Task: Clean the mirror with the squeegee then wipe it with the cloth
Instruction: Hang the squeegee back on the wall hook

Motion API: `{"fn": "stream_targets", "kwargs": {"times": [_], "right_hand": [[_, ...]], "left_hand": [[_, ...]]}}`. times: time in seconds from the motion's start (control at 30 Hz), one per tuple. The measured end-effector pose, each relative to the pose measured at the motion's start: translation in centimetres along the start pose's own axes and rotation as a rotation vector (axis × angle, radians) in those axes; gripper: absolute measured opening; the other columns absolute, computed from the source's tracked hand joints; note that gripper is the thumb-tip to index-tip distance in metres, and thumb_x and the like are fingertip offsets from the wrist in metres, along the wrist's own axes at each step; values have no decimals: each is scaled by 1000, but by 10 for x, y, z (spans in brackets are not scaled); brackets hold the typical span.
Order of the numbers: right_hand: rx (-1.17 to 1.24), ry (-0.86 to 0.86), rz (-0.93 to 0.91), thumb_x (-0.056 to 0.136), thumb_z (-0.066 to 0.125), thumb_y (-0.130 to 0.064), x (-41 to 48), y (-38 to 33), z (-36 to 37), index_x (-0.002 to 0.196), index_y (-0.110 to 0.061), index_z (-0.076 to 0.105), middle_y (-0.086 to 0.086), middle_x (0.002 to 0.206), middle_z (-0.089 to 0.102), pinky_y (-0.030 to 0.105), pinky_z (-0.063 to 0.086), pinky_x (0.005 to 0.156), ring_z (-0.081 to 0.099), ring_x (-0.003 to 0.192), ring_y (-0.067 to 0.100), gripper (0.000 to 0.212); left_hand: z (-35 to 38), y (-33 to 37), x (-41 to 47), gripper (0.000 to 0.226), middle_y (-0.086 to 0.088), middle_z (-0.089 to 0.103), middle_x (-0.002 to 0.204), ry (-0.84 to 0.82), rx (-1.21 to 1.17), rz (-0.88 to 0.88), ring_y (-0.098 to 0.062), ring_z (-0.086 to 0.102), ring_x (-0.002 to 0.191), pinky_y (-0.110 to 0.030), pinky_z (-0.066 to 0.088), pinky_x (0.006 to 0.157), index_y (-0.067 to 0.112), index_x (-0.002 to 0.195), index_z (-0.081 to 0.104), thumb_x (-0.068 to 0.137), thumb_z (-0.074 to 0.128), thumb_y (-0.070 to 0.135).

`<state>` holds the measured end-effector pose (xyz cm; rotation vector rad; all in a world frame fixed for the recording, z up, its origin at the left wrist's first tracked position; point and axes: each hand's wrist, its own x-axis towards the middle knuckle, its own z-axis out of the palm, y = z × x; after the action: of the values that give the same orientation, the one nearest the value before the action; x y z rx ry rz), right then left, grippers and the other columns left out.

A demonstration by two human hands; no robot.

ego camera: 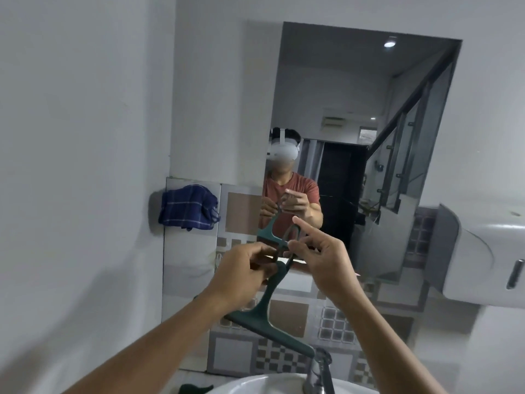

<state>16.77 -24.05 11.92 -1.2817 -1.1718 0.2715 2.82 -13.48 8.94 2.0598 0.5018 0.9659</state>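
Observation:
A dark green squeegee [267,317] hangs in front of me, blade end down and slanting toward the tap. My left hand [241,271] grips its handle near the top. My right hand [318,251] pinches the thin dark loop at the handle's end, index finger raised. Both hands are below the lower left corner of the wall mirror [366,132], which reflects a person in a red shirt and my hands. A blue checked cloth [187,207] hangs on the wall left of the mirror.
A white basin [255,386] with a chrome tap [319,371] lies directly below the squeegee blade. A white wall dispenser [483,260] juts out at the right. Patterned tiles cover the wall under the mirror. Something dark green [196,389] lies beside the basin.

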Motion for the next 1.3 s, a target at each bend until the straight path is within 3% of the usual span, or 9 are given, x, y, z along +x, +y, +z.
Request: {"fn": "stream_targets", "kwargs": {"times": [0.1, 0.23, 0.33, 0.43, 0.57, 0.73, 0.9, 1.07, 1.3], "right_hand": [[-13, -52, 7, 94, 64, 1, 8, 3, 11, 142, -18, 53, 2, 84, 73, 15, 57, 69, 75, 88, 11, 52], [-71, -45, 53, 93, 69, -7, 20, 18, 36, 132, -22, 58, 3, 80, 75, 43, 64, 71, 75, 81, 19, 43], [28, -60, 85, 92, 69, -3, 26, 31, 57, 115, -20, 58, 9, 80, 74, 32, 61, 62, 75, 77, 21, 31], [66, -124, 89, 92, 66, -1, 31, 44, 73, 112, -18, 62, 14, 90, 70, 31, 62, 67, 75, 83, 21, 27], [-12, -235, 107, 90, 67, 2, 39, 71, 95, 121, -29, 63, 10, 94, 67, 41, 64, 74, 74, 86, 25, 44], [-41, -294, 163, 90, 64, 6, 45, 99, 117, 125, -36, 58, 11, 97, 67, 37, 63, 76, 72, 88, 26, 55], [-116, -248, 170, 93, 63, 4, 59, 119, 132, 128, -39, 52, 3, 96, 67, 23, 59, 70, 70, 85, 15, 56], [-146, -173, 213, 93, 63, 3, 76, 148, 141, 138, -30, 56, -2, 92, 68, 37, 63, 76, 70, 83, 16, 56], [-180, -163, 214, 96, 58, 2, 84, 180, 148, 137, -31, 53, -7, 96, 70, 29, 62, 76, 70, 84, 5, 52]], "left_hand": [[-10, -4, -2, 34, 12, 75, 107, 51, -35, 26, -11, 73, 97, -29, 61, 83, 26, 115, 67, 88, 72, 7], [-23, -19, -5, 38, 8, 74, 106, 82, -66, 33, -14, 73, 97, -35, 63, 80, 26, 113, 64, 86, 74, 2], [-34, -33, -6, 41, 8, 74, 105, 117, -57, 22, -13, 72, 98, -35, 62, 82, 30, 114, 61, 85, 75, 4], [-43, -52, -7, 41, 10, 73, 107, 150, -67, -30, -15, 72, 100, -38, 62, 84, 31, 116, 61, 86, 74, 6], [-55, -78, -5, 39, 6, 70, 108, 180, -89, -121, -21, 71, 100, -40, 62, 83, 32, 113, 61, 88, 72, 4], [-60, -109, 0, 42, 6, 69, 104, 215, -66, -190, -20, 70, 97, -37, 63, 79, 32, 111, 62, 88, 69, -3], [-57, -134, 16, 44, 11, 70, 101, 258, -19, -190, -11, 69, 96, -35, 62, 83, 35, 112, 63, 88, 70, -2], [-42, -155, 35, 52, 15, 69, 104, 291, 27, -169, -3, 67, 96, -30, 60, 87, 41, 119, 60, 89, 68, -2], [-21, -190, 49, 53, 21, 69, 109, 360, 49, -175, 2, 65, 100, -24, 58, 88, 46, 114, 61, 89, 69, 1]]}}
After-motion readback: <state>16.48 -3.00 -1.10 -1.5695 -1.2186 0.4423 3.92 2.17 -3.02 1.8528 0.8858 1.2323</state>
